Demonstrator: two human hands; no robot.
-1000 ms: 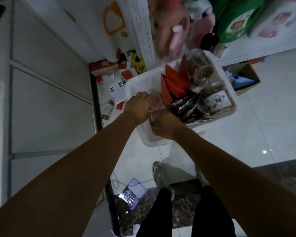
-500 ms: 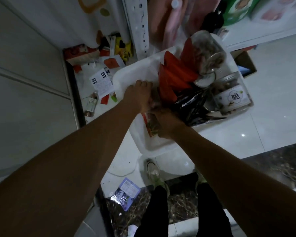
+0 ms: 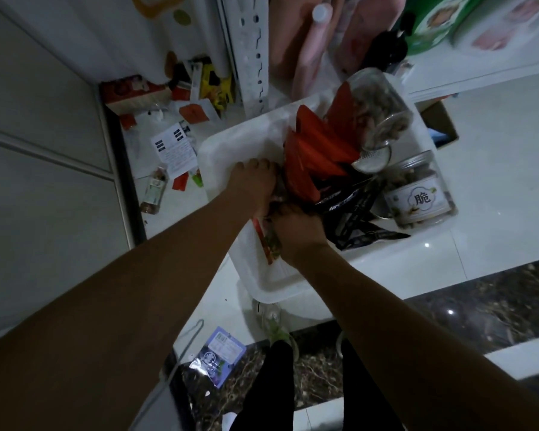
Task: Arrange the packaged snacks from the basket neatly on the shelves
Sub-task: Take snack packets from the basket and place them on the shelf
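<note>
**Status:** both hands are inside the white plastic basket (image 3: 221,150), which sits on the tiled floor below the white shelf board (image 3: 495,68).
- Right hand (image 3: 296,231): grip curled round the red-edged clear snack packet (image 3: 269,244), low at the basket's near end.
- Left hand (image 3: 255,181): knuckles up, fingers bent down into the stock just beside the right hand. Fingertips hidden, so grip state can't be told.

**Risks, as judged:**
1. Red flat foil pouches (image 3: 311,154) stand fanned on edge, touching the left hand. Pulling the packet out sideways prob. drags them over.
2. Tall clear plastic jar w/ silver lid (image 3: 380,113) lies tilted on top of the pouches. If the pile shifts, it may roll onto the short labelled jar (image 3: 417,194) or over the rim.
3. Black glossy sachets (image 3: 352,209) appear to poke past the rim at the right side. Likely to slide out if the basket is jolted.
4. Light is poor, and a purple pouch (image 3: 221,353) lies on the floor by the person's feet. Slip hazard when stepping to the shelf.
</note>
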